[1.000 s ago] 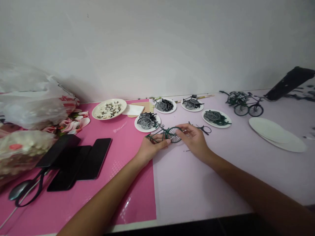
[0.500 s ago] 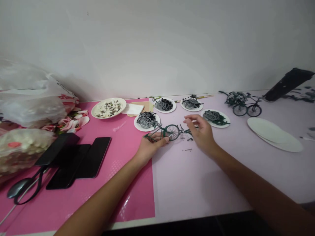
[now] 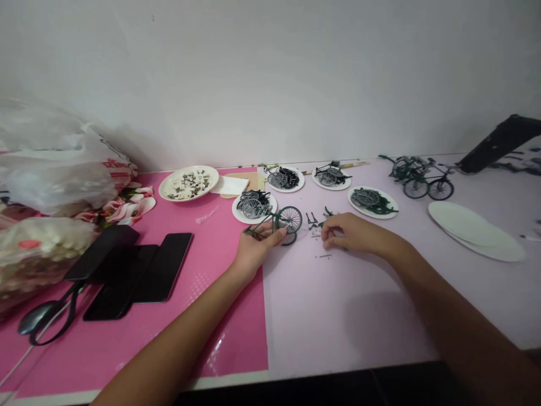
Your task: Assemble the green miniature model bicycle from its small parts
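Observation:
My left hand (image 3: 257, 248) is closed on a small green model bicycle (image 3: 273, 221), held tilted just above the table with spoked wheels at its right end. To its right my right hand (image 3: 349, 232) reaches down with curled fingers, thumb and fingertips close together; whatever is between them is too small to make out. Beside those fingertips lie small dark green bicycle parts (image 3: 313, 220), and nearer to me a few tiny pins (image 3: 323, 256).
White plates of model bicycle parts stand behind: one with grey wheels (image 3: 237, 216), another with green pieces (image 3: 393, 214). Farther right are assembled bicycles (image 3: 439, 189) and stacked white plates (image 3: 502, 248). A bowl of pebbles (image 3: 163, 192), phones (image 3: 175, 268) and bags (image 3: 54, 186) occupy the left.
My right hand has come down to the small parts, its raised fingers now curled downward. The bicycle in my left hand has turned, so a second wheel shows below the first.

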The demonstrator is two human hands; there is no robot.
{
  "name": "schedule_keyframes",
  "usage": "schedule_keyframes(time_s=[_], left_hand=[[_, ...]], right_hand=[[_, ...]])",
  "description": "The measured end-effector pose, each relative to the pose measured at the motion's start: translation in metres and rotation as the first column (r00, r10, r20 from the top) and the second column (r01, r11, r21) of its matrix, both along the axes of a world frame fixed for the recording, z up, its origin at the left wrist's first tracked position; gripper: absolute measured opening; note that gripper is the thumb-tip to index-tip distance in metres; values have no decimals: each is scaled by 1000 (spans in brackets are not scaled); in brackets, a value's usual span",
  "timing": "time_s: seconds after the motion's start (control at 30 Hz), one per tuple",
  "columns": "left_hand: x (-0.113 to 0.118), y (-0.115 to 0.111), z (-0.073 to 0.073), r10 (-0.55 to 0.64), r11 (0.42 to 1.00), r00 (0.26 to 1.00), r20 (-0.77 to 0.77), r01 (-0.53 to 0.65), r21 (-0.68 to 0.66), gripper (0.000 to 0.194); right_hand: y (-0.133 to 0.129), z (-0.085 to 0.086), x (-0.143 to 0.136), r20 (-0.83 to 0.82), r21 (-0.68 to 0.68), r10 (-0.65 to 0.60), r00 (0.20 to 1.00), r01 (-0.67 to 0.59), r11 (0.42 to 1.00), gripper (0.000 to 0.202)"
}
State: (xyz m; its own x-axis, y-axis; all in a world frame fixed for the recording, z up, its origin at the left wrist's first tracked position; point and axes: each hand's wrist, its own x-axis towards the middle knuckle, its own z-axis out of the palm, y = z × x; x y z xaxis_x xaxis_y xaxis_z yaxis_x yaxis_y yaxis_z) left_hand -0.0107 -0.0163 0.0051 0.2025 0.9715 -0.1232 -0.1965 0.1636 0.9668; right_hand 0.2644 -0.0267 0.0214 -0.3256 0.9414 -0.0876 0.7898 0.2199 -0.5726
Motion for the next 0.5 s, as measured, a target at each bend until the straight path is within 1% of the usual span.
schedule_keyframes(time_s=[0.07,0.13,0.27,0.4,0.5], left_hand=[[0,0,0,-2,1000,1000,-13,2,4,50],[0,-1,1,-3,1000,1000,-18,3,6,50],[0,-1,1,-11,1000,1000,-26,11,10,51],[0,-1,0,-19,1000,999,-30,20,15,52],[0,-1,0,-20,999,999,-35,21,27,50]], right_hand=[[-6,3,-1,36,-126,0,999,5,992,16],[-11,4,-3,35,-175,12,999,-5,985,18],[-18,3,-8,-21,-175,41,999,-44,984,17],[-21,3,-11,32,-211,26,999,-19,977,16],[-22,3,-12,23,-138,28,999,-25,990,19]])
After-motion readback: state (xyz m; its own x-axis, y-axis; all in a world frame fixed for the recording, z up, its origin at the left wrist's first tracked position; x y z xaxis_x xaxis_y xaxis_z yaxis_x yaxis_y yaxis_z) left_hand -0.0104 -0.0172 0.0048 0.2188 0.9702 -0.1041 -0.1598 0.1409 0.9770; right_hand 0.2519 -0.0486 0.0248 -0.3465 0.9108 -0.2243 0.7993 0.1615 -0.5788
